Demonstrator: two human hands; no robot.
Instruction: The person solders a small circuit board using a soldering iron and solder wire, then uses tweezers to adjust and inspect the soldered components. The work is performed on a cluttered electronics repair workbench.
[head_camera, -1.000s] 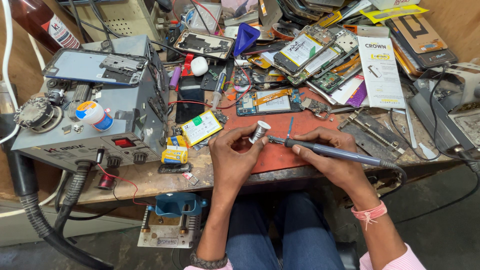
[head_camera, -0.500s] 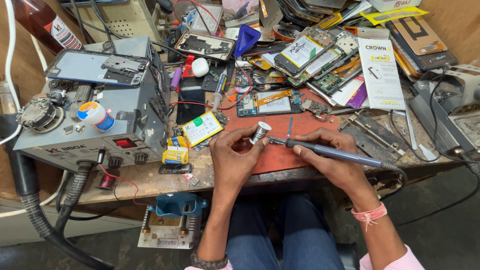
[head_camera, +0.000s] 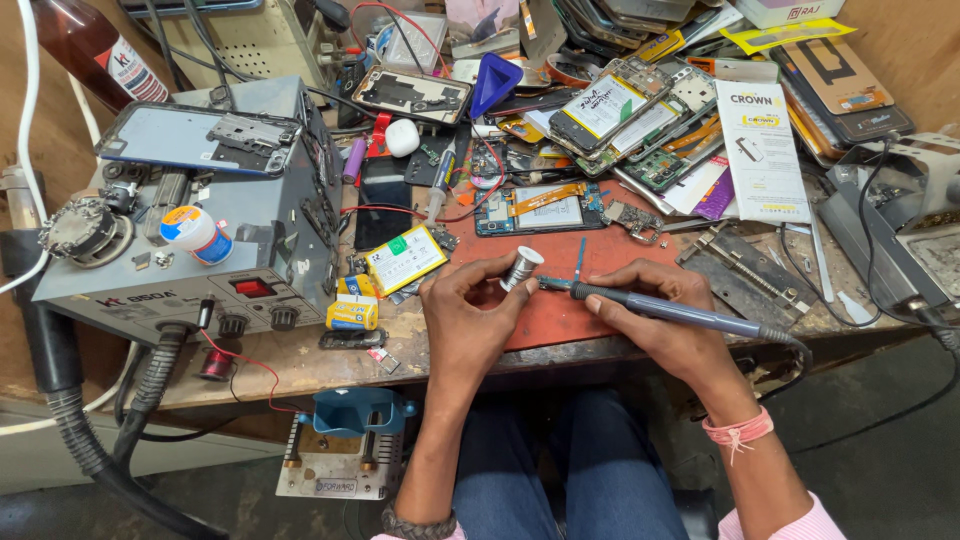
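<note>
On the bench (head_camera: 300, 365), the mat (head_camera: 560, 300) lies before me with the opened phone (head_camera: 542, 208) behind it. The battery (head_camera: 405, 259) lies left of my left grip (head_camera: 470, 315); the rework station (head_camera: 190, 250) sits farther left.

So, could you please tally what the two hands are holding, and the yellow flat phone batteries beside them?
Small silver solder spool, left hand: 1
Blue-handled soldering iron, right hand: 1
Yellow flat phone batteries: 2
Total: 4

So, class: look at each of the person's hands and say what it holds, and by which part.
The left hand pinches a small solder spool by its sides between the fingertips. The right hand holds a soldering iron by the front of its handle, pen-style.
</note>
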